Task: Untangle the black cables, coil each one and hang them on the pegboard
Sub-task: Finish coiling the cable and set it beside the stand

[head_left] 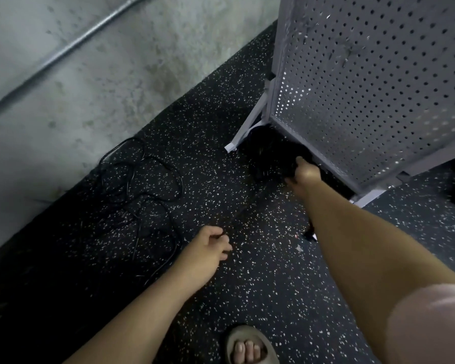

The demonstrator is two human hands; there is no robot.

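While the right hand (301,174) gripped the black cable bundle (268,151) under the pegboard (365,88), far right, and the left hand (210,245) pinched its taut strand (247,206), a hard tug looked likely to tighten knots or snag the stand leg (247,127).

Overall illumination is dim and cool. The brightest surfaces are the concrete wall (90,82) and the pegboard (378,88). Pinpoints of light shine through the holes in its lower left portion, indicating a source behind it. The speckled floor (260,285) darkens to near black toward the lower left corner. A deep shadow under the pegboard swallows the fingers of the right hand (304,176). The black cables (142,185) show low contrast against the floor. Wide-angle distortion tilts and bows straight edges near the frame borders. The pegboard's upper area is slightly smeared, and the sleeve (431,324) is soft.
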